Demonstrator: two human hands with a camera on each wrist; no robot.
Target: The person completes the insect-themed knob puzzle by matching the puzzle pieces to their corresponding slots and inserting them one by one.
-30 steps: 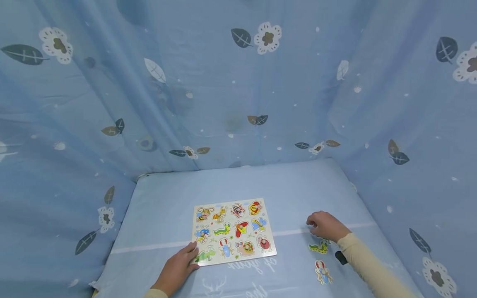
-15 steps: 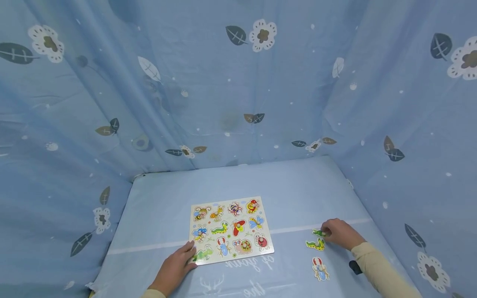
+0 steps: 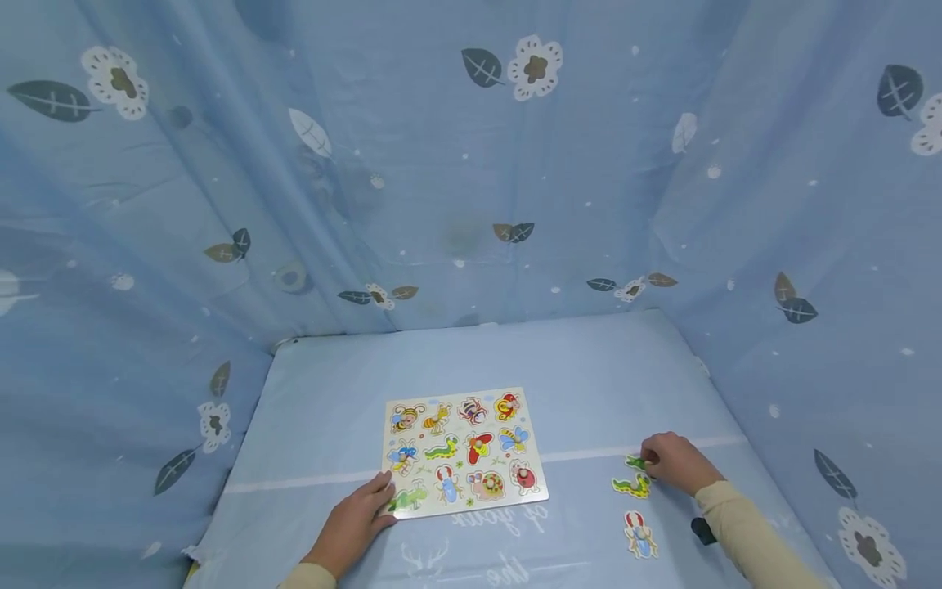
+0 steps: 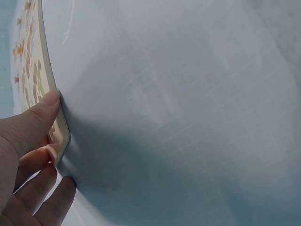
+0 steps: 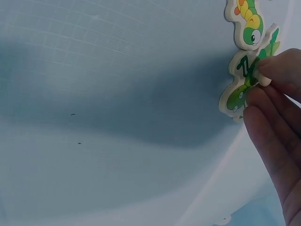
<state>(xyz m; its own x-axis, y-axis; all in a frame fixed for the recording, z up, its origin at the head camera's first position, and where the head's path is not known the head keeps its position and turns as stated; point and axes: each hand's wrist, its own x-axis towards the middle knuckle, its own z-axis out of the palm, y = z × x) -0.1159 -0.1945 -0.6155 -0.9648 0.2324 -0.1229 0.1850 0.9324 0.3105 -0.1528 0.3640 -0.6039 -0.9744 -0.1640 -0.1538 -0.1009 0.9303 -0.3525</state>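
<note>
A wooden insect peg puzzle board [image 3: 464,509] lies on the table. My left hand [image 3: 355,523] grips its near left corner; in the left wrist view, the thumb [image 4: 44,103] presses the near edge and fingers bend round the corner. To the right of the board, my right hand [image 3: 680,464] pinches the peg of a green grasshopper puzzle piece [image 5: 237,96] between thumb and index finger. That piece lies on or just over the cloth; I cannot tell which. Against it sits a green and yellow caterpillar piece [image 3: 633,487]. Nearer me is a blue stag beetle piece [image 3: 640,536].
A pale blue cloth [image 3: 574,368] covers the table. Blue patterned curtains [image 3: 471,180] close in the back and both sides. Under the right wrist shows a black object [image 3: 702,531], probably the wrist camera.
My right hand has come down and to the right onto the grasshopper piece and now pinches it. The left hand has stayed at the board's corner. The head view has shifted slightly.
</note>
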